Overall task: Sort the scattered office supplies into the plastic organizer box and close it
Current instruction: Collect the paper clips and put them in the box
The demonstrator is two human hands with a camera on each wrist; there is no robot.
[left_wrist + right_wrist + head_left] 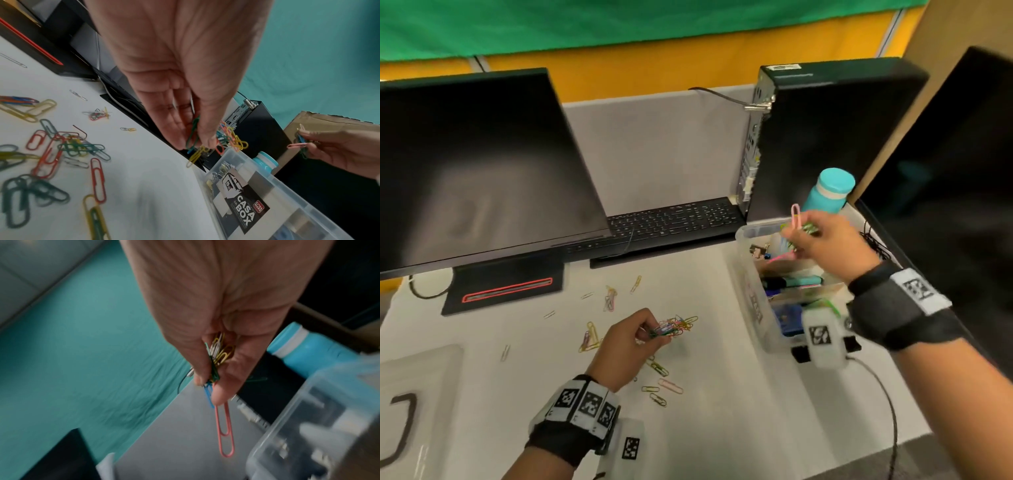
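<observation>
My left hand (635, 337) pinches a bunch of coloured paper clips (676, 327) just above the white desk; in the left wrist view the left hand (195, 142) grips green, yellow and orange clips (230, 138). My right hand (815, 236) holds another bunch of clips over the far end of the clear plastic organizer box (751, 301), a pink clip (796, 214) sticking up. In the right wrist view the right hand (211, 386) grips the bunch, with a long pink clip (225, 431) hanging down. Loose clips (659, 380) lie scattered on the desk. The box (287, 199) stands open with supplies inside.
A monitor (476, 164) and keyboard (664, 222) stand behind the clips. A black computer case (825, 137), a teal bottle (828, 192) and a second dark screen (962, 192) crowd the box's far and right sides. A clear lid (417, 383) lies at the left. A cable (883, 404) runs along the desk.
</observation>
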